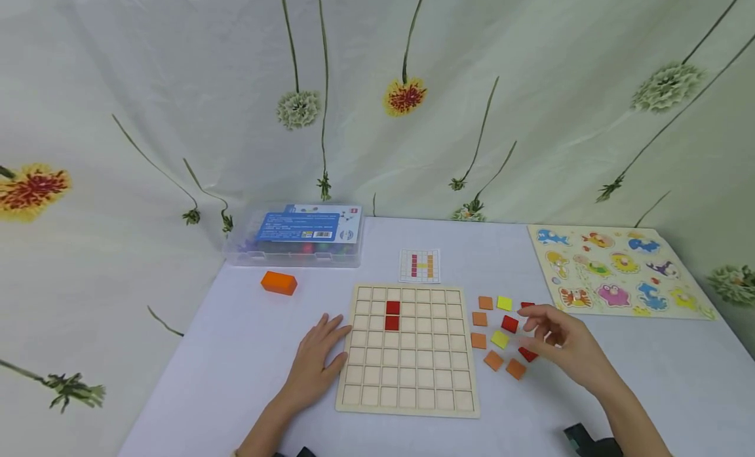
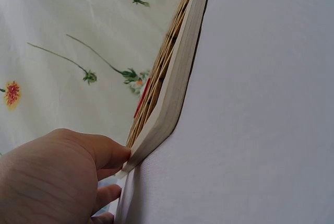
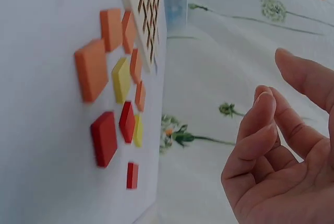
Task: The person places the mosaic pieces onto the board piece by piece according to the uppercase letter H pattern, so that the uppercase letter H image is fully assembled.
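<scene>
A wooden grid board [image 1: 407,377] lies on the white table, with two red square tiles [image 1: 392,307] one below the other in its upper part. My left hand [image 1: 315,362] rests beside the board's left edge, thumb and fingertips touching it; the left wrist view shows the thumb [image 2: 112,152] against the board's corner. Above the loose tiles on the right is my right hand [image 1: 560,345], holding nothing, its thumb and index finger apart. Under and beside it lie three red tiles [image 3: 104,139], two yellow tiles [image 1: 500,339] and several orange tiles [image 1: 493,360].
A small printed pattern card [image 1: 420,266] lies behind the board. At the back left stands a clear plastic box [image 1: 295,257] with an orange block [image 1: 279,282] in front. An animal picture puzzle board [image 1: 625,270] occupies the back right. A flowered cloth [image 1: 366,149] hangs behind the table.
</scene>
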{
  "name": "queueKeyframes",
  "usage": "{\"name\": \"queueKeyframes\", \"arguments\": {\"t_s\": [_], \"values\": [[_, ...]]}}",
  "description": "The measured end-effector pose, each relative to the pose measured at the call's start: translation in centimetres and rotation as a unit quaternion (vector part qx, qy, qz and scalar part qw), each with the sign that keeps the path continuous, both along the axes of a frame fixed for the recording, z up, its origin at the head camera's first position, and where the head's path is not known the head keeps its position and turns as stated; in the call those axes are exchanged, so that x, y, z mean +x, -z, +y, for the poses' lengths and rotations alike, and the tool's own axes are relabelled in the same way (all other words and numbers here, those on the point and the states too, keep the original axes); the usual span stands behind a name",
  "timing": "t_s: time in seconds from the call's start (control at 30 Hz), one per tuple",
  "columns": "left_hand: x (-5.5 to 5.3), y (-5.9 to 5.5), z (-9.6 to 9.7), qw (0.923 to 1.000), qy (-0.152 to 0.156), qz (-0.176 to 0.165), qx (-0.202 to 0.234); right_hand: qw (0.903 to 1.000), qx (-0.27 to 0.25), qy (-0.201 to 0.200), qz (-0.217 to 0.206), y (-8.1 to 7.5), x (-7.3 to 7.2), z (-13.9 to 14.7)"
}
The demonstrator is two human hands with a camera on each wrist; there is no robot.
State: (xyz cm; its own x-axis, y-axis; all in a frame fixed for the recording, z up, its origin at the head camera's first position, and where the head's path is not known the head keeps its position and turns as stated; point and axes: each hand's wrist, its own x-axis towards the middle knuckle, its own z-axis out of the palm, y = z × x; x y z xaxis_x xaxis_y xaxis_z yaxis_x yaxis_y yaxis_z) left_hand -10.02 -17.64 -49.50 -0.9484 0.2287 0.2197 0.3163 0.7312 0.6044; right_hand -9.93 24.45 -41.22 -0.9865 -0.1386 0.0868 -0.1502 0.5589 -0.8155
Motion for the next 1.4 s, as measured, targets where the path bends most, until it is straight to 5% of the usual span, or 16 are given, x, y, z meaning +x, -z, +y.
{"name": "queueKeyframes", "arguments": {"t_s": [0.27,0.63,1.4], "values": [[-0.1,0.1,0.0,1.0000,-0.001,-0.002,0.000,0.9982,-0.004,0.032,-0.051,2.0,0.2,3.4],[0.1,0.0,0.1,0.9998,-0.007,-0.016,-0.002,0.9910,-0.029,0.013,-0.130,4.9,-0.8,4.5],[-0.1,-0.1,0.1,1.0000,0.001,-0.006,-0.001,0.9950,0.058,-0.005,-0.082,6.2,-0.6,4.0]]}}
